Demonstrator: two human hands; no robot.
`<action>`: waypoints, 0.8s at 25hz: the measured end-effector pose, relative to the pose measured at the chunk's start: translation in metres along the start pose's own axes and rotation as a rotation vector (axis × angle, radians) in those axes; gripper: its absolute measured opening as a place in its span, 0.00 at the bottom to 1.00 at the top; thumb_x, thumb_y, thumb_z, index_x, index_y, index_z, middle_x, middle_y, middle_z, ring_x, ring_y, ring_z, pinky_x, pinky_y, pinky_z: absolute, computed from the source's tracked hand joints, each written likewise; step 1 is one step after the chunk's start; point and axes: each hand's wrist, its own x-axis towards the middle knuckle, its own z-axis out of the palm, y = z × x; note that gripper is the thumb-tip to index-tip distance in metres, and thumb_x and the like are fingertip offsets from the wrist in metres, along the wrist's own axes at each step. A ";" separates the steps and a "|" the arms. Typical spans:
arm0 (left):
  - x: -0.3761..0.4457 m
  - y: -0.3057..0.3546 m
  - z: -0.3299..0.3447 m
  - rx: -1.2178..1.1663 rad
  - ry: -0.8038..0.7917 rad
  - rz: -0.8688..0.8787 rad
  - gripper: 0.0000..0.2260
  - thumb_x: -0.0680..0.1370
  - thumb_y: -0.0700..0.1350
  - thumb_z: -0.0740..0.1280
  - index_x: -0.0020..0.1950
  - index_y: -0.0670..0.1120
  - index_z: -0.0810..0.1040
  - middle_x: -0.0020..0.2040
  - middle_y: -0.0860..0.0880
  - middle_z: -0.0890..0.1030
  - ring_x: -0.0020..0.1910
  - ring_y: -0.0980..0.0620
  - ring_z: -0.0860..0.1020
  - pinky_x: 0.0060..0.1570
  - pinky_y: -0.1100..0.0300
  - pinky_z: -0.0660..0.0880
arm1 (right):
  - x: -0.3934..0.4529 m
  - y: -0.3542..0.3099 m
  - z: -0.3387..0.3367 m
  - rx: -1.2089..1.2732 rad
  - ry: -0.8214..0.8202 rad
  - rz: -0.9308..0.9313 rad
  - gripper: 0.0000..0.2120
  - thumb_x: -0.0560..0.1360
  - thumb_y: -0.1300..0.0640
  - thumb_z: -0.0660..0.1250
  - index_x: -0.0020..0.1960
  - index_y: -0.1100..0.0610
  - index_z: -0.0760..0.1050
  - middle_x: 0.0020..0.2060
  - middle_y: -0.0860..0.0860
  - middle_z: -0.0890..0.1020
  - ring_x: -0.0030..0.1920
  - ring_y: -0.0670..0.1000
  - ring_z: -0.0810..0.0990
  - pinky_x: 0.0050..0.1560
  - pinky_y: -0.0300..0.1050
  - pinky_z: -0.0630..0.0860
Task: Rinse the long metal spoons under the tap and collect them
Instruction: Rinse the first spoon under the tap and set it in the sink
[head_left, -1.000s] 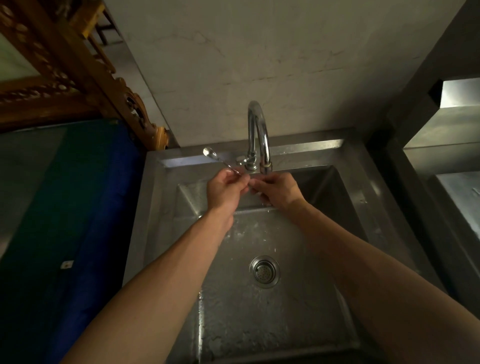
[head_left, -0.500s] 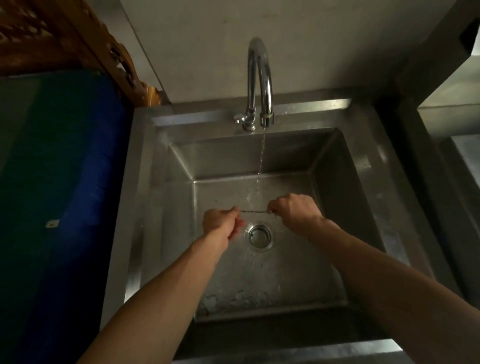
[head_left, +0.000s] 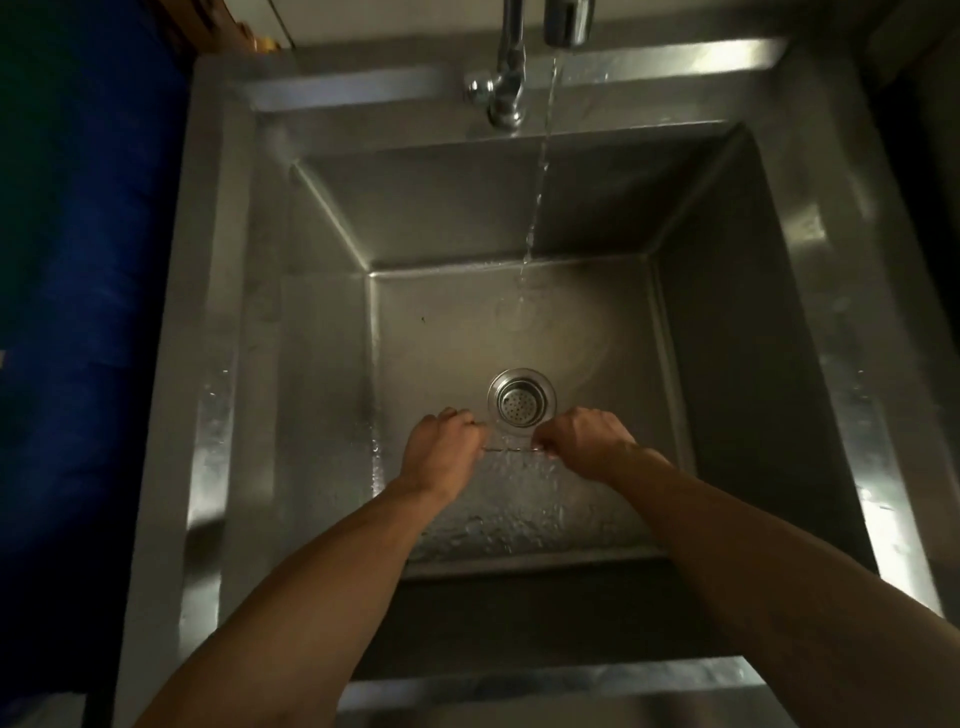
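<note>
Both my hands are low inside the steel sink (head_left: 779, 218), just in front of the drain (head_left: 521, 397). My left hand (head_left: 441, 449) and my right hand (head_left: 584, 441) are each closed on an end of a thin long metal spoon (head_left: 511, 450), whose shaft runs level between them. The spoon's bowl is hidden inside a fist. Water runs from the chrome tap (head_left: 563, 21) in a thin stream (head_left: 537, 187) that lands on the sink floor behind the drain, away from my hands and the spoon.
The tap's valve handle (head_left: 480, 88) sits at the sink's back rim. A dark blue and green surface (head_left: 83, 260) lies along the left side of the sink. A dark gap borders the sink's right rim.
My hands dropped from right under the spout down to the sink floor and came nearer me, past the drain, still holding the spoon. The view tilted further down.
</note>
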 end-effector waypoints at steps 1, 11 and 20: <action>0.005 -0.001 0.009 0.020 -0.033 -0.002 0.06 0.77 0.43 0.65 0.52 0.49 0.80 0.52 0.49 0.80 0.54 0.47 0.76 0.49 0.55 0.72 | 0.006 0.001 0.010 0.001 -0.002 0.006 0.12 0.77 0.55 0.62 0.56 0.43 0.79 0.56 0.51 0.83 0.56 0.55 0.81 0.49 0.43 0.71; 0.021 0.004 0.087 0.168 -0.160 0.062 0.15 0.76 0.37 0.61 0.61 0.47 0.76 0.58 0.46 0.79 0.60 0.45 0.74 0.53 0.53 0.72 | 0.029 0.021 0.086 -0.113 0.027 0.020 0.12 0.78 0.58 0.61 0.60 0.51 0.72 0.58 0.53 0.79 0.55 0.56 0.79 0.49 0.47 0.74; 0.033 0.006 0.104 0.194 -0.196 0.065 0.14 0.78 0.39 0.58 0.62 0.46 0.75 0.60 0.46 0.77 0.63 0.45 0.70 0.54 0.53 0.71 | 0.031 0.031 0.102 -0.064 0.007 0.071 0.17 0.81 0.55 0.56 0.69 0.53 0.69 0.65 0.56 0.74 0.62 0.57 0.74 0.58 0.49 0.72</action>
